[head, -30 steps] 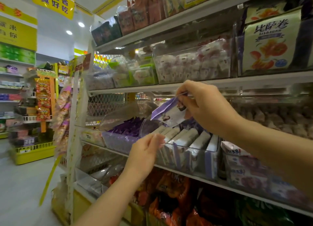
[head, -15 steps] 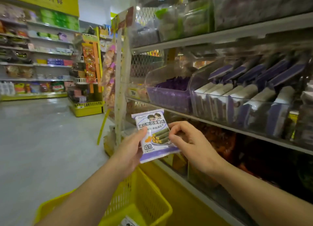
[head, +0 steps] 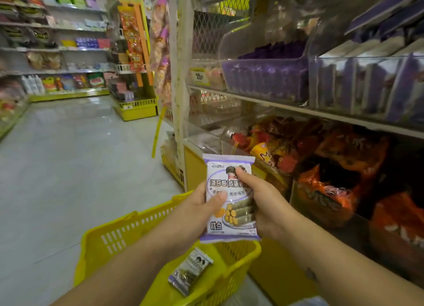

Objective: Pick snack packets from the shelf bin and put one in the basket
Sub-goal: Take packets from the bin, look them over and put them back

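Observation:
I hold a white and purple snack packet (head: 231, 221) upright in both hands, above the yellow basket (head: 128, 232). My left hand (head: 199, 207) grips its left edge with the thumb across the front. My right hand (head: 263, 205) grips its right edge, thumb on the upper front. A second, similar packet (head: 190, 271) lies inside the basket. The clear shelf bin (head: 367, 83) with more white and purple packets stands on the shelf at upper right.
Beside that bin stands another clear bin (head: 263, 76) full of purple packets. Orange and red snack bags (head: 321, 172) fill the lower shelf on the right. To the left runs a grey tiled aisle floor (head: 68, 156), with more stocked shelves (head: 57, 53) behind it.
My right hand pulled the packet out of the shelf bin and lowered it. My left hand took hold of it too. My view dropped, and the basket with a packet inside came into sight.

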The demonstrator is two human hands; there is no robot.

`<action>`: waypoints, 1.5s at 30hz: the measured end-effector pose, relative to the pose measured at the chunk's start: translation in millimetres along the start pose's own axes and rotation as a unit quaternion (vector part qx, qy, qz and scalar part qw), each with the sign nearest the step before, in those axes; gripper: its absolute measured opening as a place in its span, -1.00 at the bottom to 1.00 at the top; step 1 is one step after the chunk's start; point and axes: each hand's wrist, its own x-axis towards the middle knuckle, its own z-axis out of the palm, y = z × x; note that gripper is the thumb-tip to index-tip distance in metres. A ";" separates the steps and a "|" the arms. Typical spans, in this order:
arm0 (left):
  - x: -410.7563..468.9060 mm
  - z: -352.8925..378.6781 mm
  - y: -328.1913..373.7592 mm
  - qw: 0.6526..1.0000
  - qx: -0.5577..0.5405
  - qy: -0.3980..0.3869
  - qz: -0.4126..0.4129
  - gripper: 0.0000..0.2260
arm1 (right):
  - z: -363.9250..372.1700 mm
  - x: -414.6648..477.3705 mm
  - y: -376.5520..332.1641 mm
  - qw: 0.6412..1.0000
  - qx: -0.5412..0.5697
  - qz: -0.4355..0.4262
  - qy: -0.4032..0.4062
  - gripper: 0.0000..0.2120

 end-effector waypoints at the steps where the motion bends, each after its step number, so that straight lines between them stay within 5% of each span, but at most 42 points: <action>1: 0.0 -0.3 -1.7 1.000 0.010 -0.004 -0.001 -0.63 | -1.8 1.7 0.2 1.000 0.011 0.014 -0.004 -0.65; 11: 7.0 -11.4 -9.2 0.994 0.105 0.013 -0.020 -0.65 | -8.7 16.9 4.0 0.998 0.014 -0.067 0.002 -0.64; 20: 6.8 3.6 0.1 0.986 0.002 0.163 0.032 -0.57 | -2.9 14.0 11.5 0.995 -0.010 -0.102 -0.006 -0.63; 28: 3.8 3.9 9.4 0.972 -0.031 0.230 0.035 -0.78 | 2.0 8.8 11.0 0.995 -0.031 -0.085 -0.036 -0.62; 45: -4.5 -1.3 22.2 0.972 -0.101 0.213 0.022 -0.60 | 0.5 8.6 4.8 0.996 -0.034 -0.066 -0.058 -0.57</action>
